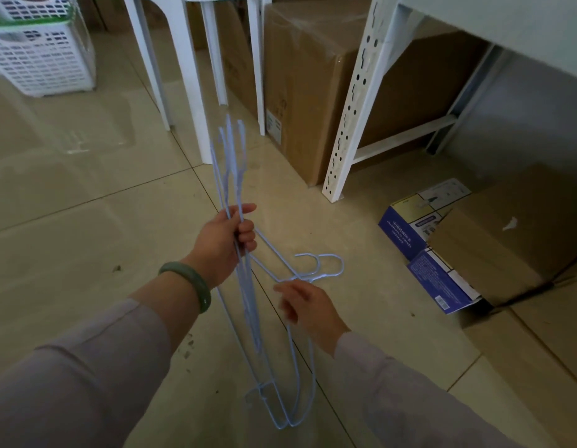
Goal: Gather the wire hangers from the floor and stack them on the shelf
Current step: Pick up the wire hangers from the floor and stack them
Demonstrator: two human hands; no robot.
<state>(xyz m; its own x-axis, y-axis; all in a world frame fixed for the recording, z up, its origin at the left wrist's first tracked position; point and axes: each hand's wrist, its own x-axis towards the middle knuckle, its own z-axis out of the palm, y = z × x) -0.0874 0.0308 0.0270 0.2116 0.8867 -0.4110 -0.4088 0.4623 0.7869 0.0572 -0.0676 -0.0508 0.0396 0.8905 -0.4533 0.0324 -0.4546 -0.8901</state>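
1. Bundle of pale blue wire hangers (237,189): several held together above the beige tiled floor (70,195), long axis running from the far white legs toward the camera, bottom bars on the left side. The far ends fan out in a blur; the near ends curve round low in view.
2. Hooks (326,266): two curved hooks point to the right, toward the shelf side, at the middle of the bundle.
3. Left hand (226,240): clenched round the bars of the bundle, thumb over the top. A green bangle (190,279) sits on the wrist above a pale sleeve (87,367).
4. Right hand (306,305): fingers loosely curled, at the necks just below the hooks; whether it grips the wire cannot be told.
5. White perforated metal shelf upright (355,92): stands on the floor right of the bundle, well apart.
6. Brown cardboard box (313,92): taped, behind the upright.
7. Blue and white printed carton (419,234): lies on the floor by the upright's foot; its white lettering is too small to read.
8. White plastic lattice basket (38,59): far left corner of the floor.
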